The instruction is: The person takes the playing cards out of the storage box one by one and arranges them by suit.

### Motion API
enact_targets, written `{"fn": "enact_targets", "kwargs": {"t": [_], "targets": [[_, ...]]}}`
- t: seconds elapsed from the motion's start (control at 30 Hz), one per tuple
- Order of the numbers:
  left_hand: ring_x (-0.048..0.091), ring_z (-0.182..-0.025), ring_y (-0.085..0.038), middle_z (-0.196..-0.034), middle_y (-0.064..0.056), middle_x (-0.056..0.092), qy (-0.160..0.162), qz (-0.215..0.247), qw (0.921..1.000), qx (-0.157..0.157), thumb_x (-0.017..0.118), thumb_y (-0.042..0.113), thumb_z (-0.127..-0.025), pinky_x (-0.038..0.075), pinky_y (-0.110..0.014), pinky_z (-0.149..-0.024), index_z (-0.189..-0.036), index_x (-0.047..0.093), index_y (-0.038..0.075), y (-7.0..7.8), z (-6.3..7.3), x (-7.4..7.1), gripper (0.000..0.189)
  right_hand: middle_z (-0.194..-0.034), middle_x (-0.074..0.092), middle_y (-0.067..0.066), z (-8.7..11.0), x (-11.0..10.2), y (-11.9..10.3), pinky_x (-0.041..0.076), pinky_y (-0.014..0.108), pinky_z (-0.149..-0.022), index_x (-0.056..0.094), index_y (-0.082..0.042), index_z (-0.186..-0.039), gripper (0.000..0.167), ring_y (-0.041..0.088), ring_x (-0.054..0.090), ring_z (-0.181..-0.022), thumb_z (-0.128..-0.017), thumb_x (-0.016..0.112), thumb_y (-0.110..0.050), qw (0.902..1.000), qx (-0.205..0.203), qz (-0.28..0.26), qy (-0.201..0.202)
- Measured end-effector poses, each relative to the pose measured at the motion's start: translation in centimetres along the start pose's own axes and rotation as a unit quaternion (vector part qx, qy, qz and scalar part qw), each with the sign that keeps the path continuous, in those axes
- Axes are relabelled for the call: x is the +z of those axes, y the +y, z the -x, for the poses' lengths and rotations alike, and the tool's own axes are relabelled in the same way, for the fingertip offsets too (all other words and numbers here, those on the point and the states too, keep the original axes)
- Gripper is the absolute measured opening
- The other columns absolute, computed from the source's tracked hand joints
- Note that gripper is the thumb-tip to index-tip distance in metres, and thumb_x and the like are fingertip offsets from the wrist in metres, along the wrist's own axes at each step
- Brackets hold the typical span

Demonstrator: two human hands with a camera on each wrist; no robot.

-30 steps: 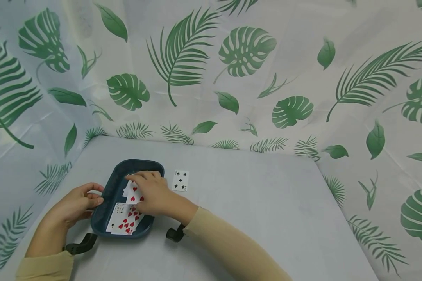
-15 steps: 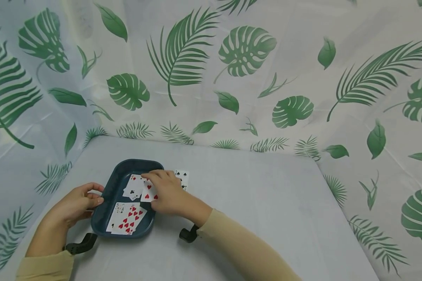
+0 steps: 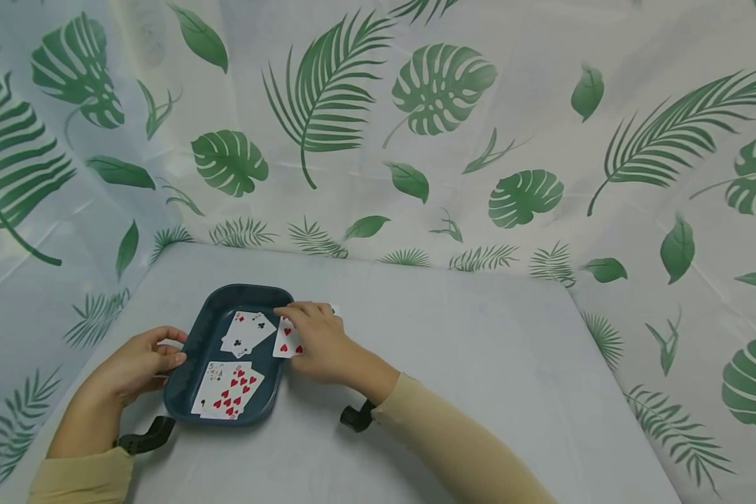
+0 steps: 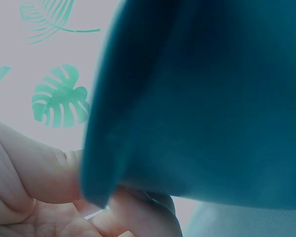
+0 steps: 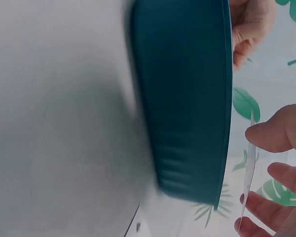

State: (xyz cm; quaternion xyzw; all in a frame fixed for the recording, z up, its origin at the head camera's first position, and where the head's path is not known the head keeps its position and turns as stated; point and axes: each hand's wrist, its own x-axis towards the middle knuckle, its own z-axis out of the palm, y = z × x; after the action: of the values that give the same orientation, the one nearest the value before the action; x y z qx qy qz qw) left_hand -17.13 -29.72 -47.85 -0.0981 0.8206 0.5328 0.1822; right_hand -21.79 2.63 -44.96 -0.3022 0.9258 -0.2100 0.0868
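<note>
My left hand (image 3: pixel 132 364) pinches the left rim of a dark blue tray (image 3: pixel 211 320); in the left wrist view, thumb and fingers lie on either side of the tray's wall (image 4: pixel 212 123). Between thumb and fingertips, my right hand (image 3: pixel 327 346) holds a playing card (image 3: pixel 285 343) with red hearts, over the tray's right rim. Edge-on in the right wrist view, that thin card (image 5: pixel 249 173) stands apart from the tray wall (image 5: pixel 187 108). Inside the tray lie two overlapping groups: diamond and club cards (image 3: pixel 246 334) farther back, and cards with hearts on top (image 3: pixel 229 392) nearer.
On the white table (image 3: pixel 453 350), right of the tray, a card corner (image 3: pixel 335 309) shows behind my right hand, which hides the rest. Black wrist camera mounts (image 3: pixel 355 418) sit under both forearms. A leaf-patterned curtain (image 3: pixel 353 126) borders the table at the back and sides.
My right hand has carried the hearts card rightward from over the back group to the tray's right rim, uncovering that group and covering the table card. My left hand has stayed put.
</note>
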Motion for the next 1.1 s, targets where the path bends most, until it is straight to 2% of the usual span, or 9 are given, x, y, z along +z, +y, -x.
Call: {"fn": "enact_targets", "kwargs": {"t": [0.43, 1.1], "targets": [[0.067, -0.079, -0.020, -0.096, -0.007, 0.066, 0.005, 0.003, 1.0000, -0.001, 0.055, 0.003, -0.108, 0.056, -0.037, -0.068, -0.141, 0.040, -0.007, 0.0, 0.0, 0.0, 0.037, -0.165, 0.046, 0.002, 1.3, -0.8, 3.2, 0.038, 0.059, -0.117, 0.044, -0.028, -0.162, 0.081, 0.032, 0.035, -0.154, -0.090, 0.076, -0.012, 0.9994, 0.025, -0.012, 0.018], [0.066, -0.078, -0.020, -0.095, -0.006, 0.065, 0.003, 0.003, 1.0000, -0.004, 0.056, 0.004, -0.108, 0.056, -0.036, -0.068, -0.141, 0.041, -0.006, 0.0, -0.1, 0.0, 0.037, -0.167, 0.045, 0.003, 2.7, -0.9, 7.4, 0.033, 0.063, -0.119, 0.046, -0.025, -0.161, 0.079, 0.035, 0.031, -0.156, -0.089, 0.073, -0.004, 0.9971, 0.064, -0.037, 0.018]]}}
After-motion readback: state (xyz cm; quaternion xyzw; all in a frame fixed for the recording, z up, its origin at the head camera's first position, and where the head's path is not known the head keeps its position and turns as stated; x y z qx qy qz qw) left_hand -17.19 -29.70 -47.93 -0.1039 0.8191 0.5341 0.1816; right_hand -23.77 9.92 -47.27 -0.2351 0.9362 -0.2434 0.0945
